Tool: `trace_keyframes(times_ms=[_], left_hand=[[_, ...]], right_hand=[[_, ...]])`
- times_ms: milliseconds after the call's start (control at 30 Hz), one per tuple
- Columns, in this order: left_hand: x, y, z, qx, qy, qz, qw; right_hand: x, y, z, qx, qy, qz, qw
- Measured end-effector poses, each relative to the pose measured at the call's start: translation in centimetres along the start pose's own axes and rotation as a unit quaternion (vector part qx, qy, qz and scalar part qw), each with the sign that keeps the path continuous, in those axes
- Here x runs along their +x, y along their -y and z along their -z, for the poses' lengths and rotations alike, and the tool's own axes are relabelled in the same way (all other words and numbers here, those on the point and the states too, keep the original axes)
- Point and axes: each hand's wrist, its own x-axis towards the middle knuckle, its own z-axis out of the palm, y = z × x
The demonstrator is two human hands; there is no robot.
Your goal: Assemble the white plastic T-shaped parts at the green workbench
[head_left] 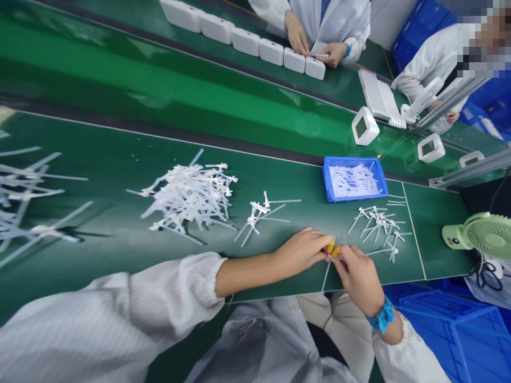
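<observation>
My left hand point(305, 250) and my right hand point(361, 279) meet close to the table's front edge, fingers pinched together. Between them is a small white piece with a thin pale strip point(326, 276) hanging down; the fingers hide most of it. Yellow tips that look like finger cots point(330, 247) show where the hands meet. Right of my right hand lies a loose group of strips with white joints point(375, 221). Left of my hands are a few similar pieces point(253, 219) and a large heap of them point(191, 199).
A blue bin point(326, 183) of white strips stands behind my hands. More strip pieces point(42, 230) lie far left. A green fan point(489, 236) is at the right. Across the green conveyor point(179, 101), white boxes point(247, 42) stand in a row before a co-worker's hands point(297, 34).
</observation>
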Motion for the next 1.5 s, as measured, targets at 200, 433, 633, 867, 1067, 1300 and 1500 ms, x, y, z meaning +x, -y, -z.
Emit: trace_keyframes(times_ms=[200, 433, 633, 867, 1067, 1300, 1500], left_hand=[[0.1, -0.2, 0.1, 0.022, -0.011, -0.014, 1.000], [0.2, -0.2, 0.3, 0.012, -0.007, -0.018, 1.000], [0.3, -0.1, 0.2, 0.014, -0.001, -0.010, 1.000], [0.3, -0.1, 0.2, 0.004, -0.001, -0.009, 1.000], [0.2, -0.3, 0.4, 0.011, -0.007, -0.013, 1.000], [0.2, -0.4, 0.3, 0.014, -0.007, -0.012, 1.000], [0.0, -0.2, 0.2, 0.003, -0.006, -0.022, 1.000]], right_hand=[[0.3, -0.3, 1.3, 0.089, 0.014, 0.014, 0.996], [0.5, -0.5, 0.7, 0.032, 0.040, 0.023, 0.998], [0.8, -0.6, 0.6, -0.003, 0.050, 0.041, 0.998], [1.6, -0.7, 1.8, 0.040, 0.094, 0.038, 0.994], [1.7, -1.0, 2.3, 0.048, 0.096, 0.039, 0.993], [1.7, -1.2, 1.5, 0.056, 0.097, 0.055, 0.992], [2.3, -2.0, 2.5, 0.101, 0.134, 0.084, 0.982]])
